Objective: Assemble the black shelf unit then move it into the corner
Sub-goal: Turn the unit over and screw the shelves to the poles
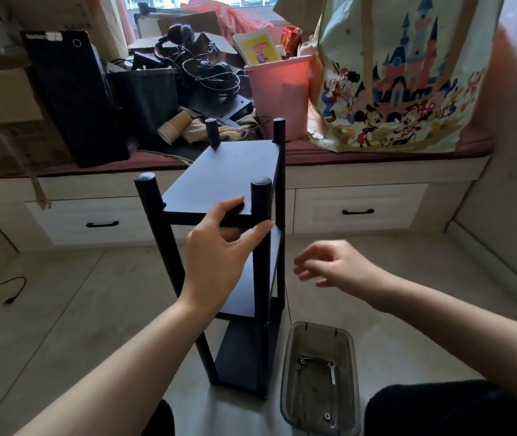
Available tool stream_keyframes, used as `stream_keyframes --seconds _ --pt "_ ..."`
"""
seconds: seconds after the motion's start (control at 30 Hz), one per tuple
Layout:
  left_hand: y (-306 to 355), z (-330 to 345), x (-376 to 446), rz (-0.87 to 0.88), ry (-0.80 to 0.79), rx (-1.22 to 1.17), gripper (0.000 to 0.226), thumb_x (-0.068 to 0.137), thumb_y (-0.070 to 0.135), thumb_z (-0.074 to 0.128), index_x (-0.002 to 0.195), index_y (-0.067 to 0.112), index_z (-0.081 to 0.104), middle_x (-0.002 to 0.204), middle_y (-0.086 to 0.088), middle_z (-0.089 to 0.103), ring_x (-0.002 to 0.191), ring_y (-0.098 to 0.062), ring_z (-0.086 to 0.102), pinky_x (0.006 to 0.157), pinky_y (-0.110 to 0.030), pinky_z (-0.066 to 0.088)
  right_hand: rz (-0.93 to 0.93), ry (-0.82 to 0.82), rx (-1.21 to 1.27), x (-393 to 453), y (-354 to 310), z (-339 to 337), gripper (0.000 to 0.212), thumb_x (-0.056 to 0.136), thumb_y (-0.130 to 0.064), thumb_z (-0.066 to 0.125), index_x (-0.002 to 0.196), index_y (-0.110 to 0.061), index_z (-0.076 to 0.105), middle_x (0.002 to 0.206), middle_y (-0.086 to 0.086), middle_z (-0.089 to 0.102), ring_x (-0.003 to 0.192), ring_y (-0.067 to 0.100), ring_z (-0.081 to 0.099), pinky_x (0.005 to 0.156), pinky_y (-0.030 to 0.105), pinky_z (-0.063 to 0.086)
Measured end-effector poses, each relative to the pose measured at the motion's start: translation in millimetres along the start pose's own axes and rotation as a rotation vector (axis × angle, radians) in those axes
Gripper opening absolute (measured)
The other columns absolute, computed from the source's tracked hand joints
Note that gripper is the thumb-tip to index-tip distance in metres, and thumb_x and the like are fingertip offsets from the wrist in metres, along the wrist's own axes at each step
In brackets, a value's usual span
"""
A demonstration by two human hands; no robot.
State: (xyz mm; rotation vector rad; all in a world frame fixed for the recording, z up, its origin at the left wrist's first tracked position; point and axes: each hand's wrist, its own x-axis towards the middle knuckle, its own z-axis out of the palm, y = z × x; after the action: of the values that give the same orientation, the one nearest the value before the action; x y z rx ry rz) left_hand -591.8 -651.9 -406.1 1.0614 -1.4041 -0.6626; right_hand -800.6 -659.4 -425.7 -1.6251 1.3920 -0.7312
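Left hand: my left hand (216,256) pinches the front edge of the top board, thumb above, fingers beneath, just beside the near right post.
Right hand: my right hand (332,265) hangs in the air to the right of my grip, fingers loosely spread, holding nothing.
Shelf: the black shelf (235,234) stands upright on the floor straight ahead of me, under my left hand.
Count: three boards and four posts that I can see; one clear tray (288,372) down to the right of my grip, with a few screws and a small wrench in it.
Handling: I judge it stiff, light and tall enough to tip; the boards look smooth.
Where to hold: probably two posts, one in each hand, rather than this thin board edge.
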Motion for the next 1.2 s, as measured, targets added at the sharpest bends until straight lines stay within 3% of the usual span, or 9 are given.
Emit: stream_keyframes --seconds 0.1,0.27,0.37,0.5,0.67,0.87,1.0,1.13,1.2 --pt "-0.4 -2.9 1.5 0.013 0.004 0.02 0.068 0.07 0.049 0.078 0.128 0.015 0.064 0.107 -0.002 0.075 0.09 -0.008 0.075 0.088 -0.034 0.06 0.099 -0.112 -0.218 16.6 36.2 10.0 0.012 0.096 -0.014 0.058 0.097 -0.019 0.068 0.095 -0.001 0.074 0.088 0.009 0.07 0.066 0.014 0.049" --pt "1.8 -1.0 -0.1 0.024 0.035 0.028 0.061 0.073 0.046 0.08 0.125 0.016 0.065 0.105 -0.003 0.076 0.089 -0.01 0.075 0.088 -0.036 0.06 0.273 -0.236 -0.456 47.3 112.5 47.4 0.018 0.092 -0.012 0.06 0.107 -0.01 0.07 0.107 0.005 0.07 0.099 0.017 0.066 0.085 0.025 0.052" --pt "0.0 1.0 0.1 0.056 0.057 0.07 0.049 0.079 0.032 0.083 0.121 0.017 0.065 0.097 0.002 0.077 0.082 -0.006 0.075 0.081 -0.03 0.061 0.365 -0.306 -0.54 55.3 165.2 80.0 0.009 0.091 -0.01 0.058 0.097 -0.012 0.065 0.102 0.008 0.067 0.093 0.021 0.064 0.073 0.027 0.048" --pt "-1.1 3.2 -0.1 0.091 0.081 0.101 0.049 0.079 0.029 0.083 0.121 0.008 0.066 0.101 0.002 0.076 0.087 -0.006 0.075 0.083 -0.033 0.061 0.447 -0.343 -0.552 52.2 235.5 124.5 0.025 0.096 -0.014 0.057 0.12 -0.006 0.058 0.121 0.011 0.062 0.11 0.024 0.061 0.085 0.028 0.049" --pt "-0.2 5.6 -1.8 0.135 0.1 0.092 0.055 0.075 0.038 0.08 0.119 0.007 0.067 0.1 0.005 0.076 0.088 -0.006 0.075 0.083 -0.031 0.061 0.481 -0.288 -0.45 40.2 291.3 153.7 0.012 0.095 -0.015 0.056 0.106 -0.017 0.059 0.117 0.005 0.065 0.107 0.021 0.062 0.088 0.028 0.048" --pt "-4.4 3.6 -2.2 0.185 0.081 0.098 0.049 0.08 0.029 0.079 0.119 0.004 0.065 0.101 0.012 0.075 0.09 -0.005 0.074 0.08 -0.023 0.06 0.44 -0.184 -0.323 60.1 312.2 154.6 0.025 0.09 -0.018 0.065 0.114 -0.016 0.058 0.121 0.006 0.064 0.115 0.023 0.059 0.099 0.034 0.046" --pt "-4.8 4.9 -1.2 0.218 0.083 0.143 0.043 0.082 0.031 0.077 0.117 0.011 0.065 0.104 0.016 0.075 0.091 -0.002 0.073 0.08 -0.022 0.059 0.436 -0.196 -0.344 66.4 329.1 159.0 0.021 0.092 -0.019 0.063 0.112 -0.017 0.058 0.12 0.005 0.064 0.113 0.022 0.059 0.097 0.033 0.047" --pt "-6.0 6.5 -0.9 0.229 0.09 0.144 0.041 0.081 0.032 0.078 0.116 0.015 0.064 0.108 0.018 0.073 0.091 -0.002 0.073 0.078 -0.02 0.059 0.444 -0.184 -0.408 69.2 340.0 165.3 0.009 0.095 -0.022 0.058 0.092 -0.027 0.05 0.115 0.003 0.065 0.102 0.017 0.06 0.086 0.029 0.047" --pt "-5.5 7.0 -0.3 0.236 0.088 0.152 0.042 0.081 0.034 0.077 0.116 0.014 0.064 0.108 0.016 0.073 0.092 -0.002 0.073 0.078 -0.021 0.06 0.426 -0.164 -0.443 70.8 343.2 168.3 0.002 0.097 -0.025 0.052 0.097 -0.023 0.053 0.114 0.004 0.064 0.106 0.021 0.061 0.089 0.033 0.048"
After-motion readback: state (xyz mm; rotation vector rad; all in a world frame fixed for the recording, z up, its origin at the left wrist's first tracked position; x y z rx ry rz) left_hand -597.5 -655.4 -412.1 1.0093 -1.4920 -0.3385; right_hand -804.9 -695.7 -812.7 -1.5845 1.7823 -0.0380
